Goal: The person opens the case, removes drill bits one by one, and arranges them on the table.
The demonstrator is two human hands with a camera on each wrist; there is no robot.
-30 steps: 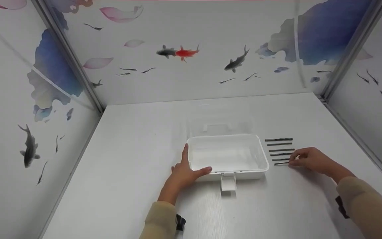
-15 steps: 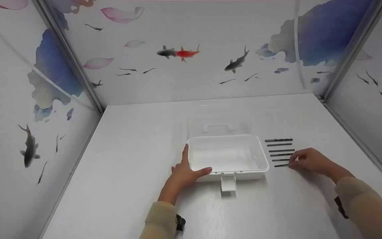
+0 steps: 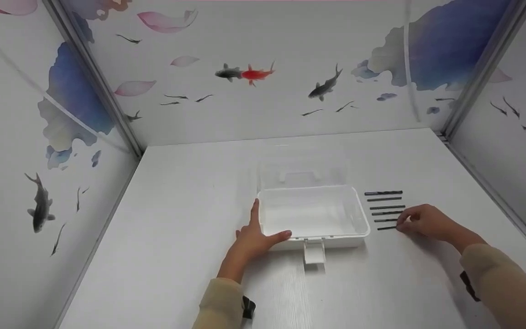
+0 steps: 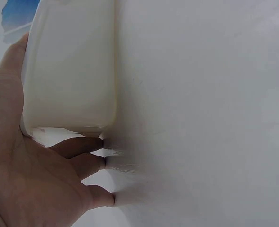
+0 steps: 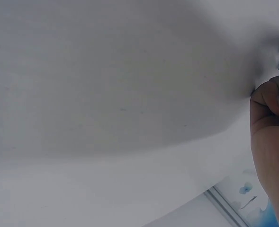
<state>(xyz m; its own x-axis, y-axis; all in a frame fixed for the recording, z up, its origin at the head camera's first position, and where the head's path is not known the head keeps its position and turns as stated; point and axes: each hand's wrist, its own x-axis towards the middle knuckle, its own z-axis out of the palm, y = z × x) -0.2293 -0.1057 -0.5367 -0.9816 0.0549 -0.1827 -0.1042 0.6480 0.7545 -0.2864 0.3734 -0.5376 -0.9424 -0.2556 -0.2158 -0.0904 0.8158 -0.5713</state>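
A white plastic box (image 3: 316, 243) with its clear lid (image 3: 299, 171) laid back stands on the table, front latch (image 3: 314, 252) hanging down. My left hand (image 3: 250, 242) rests against its front left corner, thumb along the front rim and index finger straight along the left side; in the left wrist view the other fingertips (image 4: 95, 163) touch the table. Right of the box, several dark drill bits (image 3: 384, 193) lie in a row. With thumb and fingers, my right hand (image 3: 427, 222) pinches the right end of the nearest, thinnest drill bit (image 3: 386, 228); its tip is hidden.
The white table (image 3: 190, 219) is enclosed by white panels (image 3: 263, 114) printed with fish and petals at the back and both sides. Metal posts (image 3: 94, 77) stand in the corners. A dark wrist device (image 3: 248, 307) sits under each sleeve.
The nearest drill bit has shifted very slightly towards the front with my right fingers at its end. My left hand and the box have stayed in place.
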